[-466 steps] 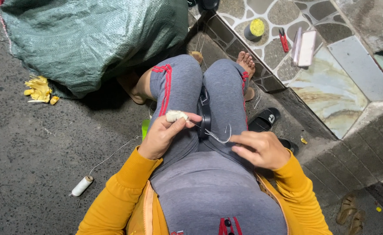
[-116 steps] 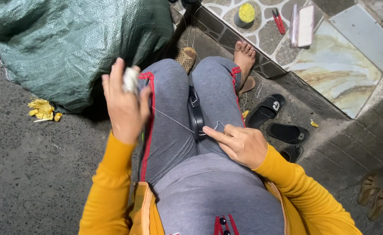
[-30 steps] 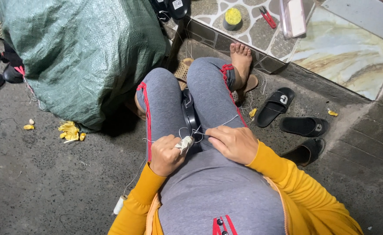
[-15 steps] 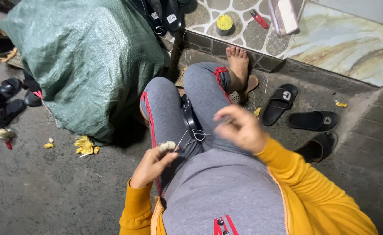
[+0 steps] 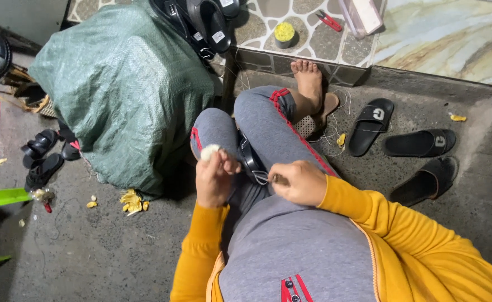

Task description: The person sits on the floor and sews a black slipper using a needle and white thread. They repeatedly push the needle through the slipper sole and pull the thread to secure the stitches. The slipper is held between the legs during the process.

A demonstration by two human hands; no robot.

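A seated person in grey trousers and a yellow top looks down at their own lap, where a black sandal (image 5: 250,159) rests between the knees; everything here is placed from that sandal. Just left of it, the left hand (image 5: 213,180) has its fingers curled together around a small whitish lump (image 5: 209,152), perhaps wax or a thread spool. Just right of it, the right hand (image 5: 297,182) has thumb and fingertips pinched together on something thin, probably a needle, too small to make out, with a fine thread (image 5: 261,178) running to the sandal. Judging from this, the thread could tangle or snap under an uneven pull, the point could prick a finger or thigh, and the sandal could slide off the lap. Far left of the sandal stands a bulky green woven sack (image 5: 126,92), unmarked. Above it, on the tiled step (image 5: 313,39), sit a round yellow-topped tin (image 5: 284,33), red snips (image 5: 329,20) and a pale flat box (image 5: 363,14). To the right lie loose black slides (image 5: 394,142).
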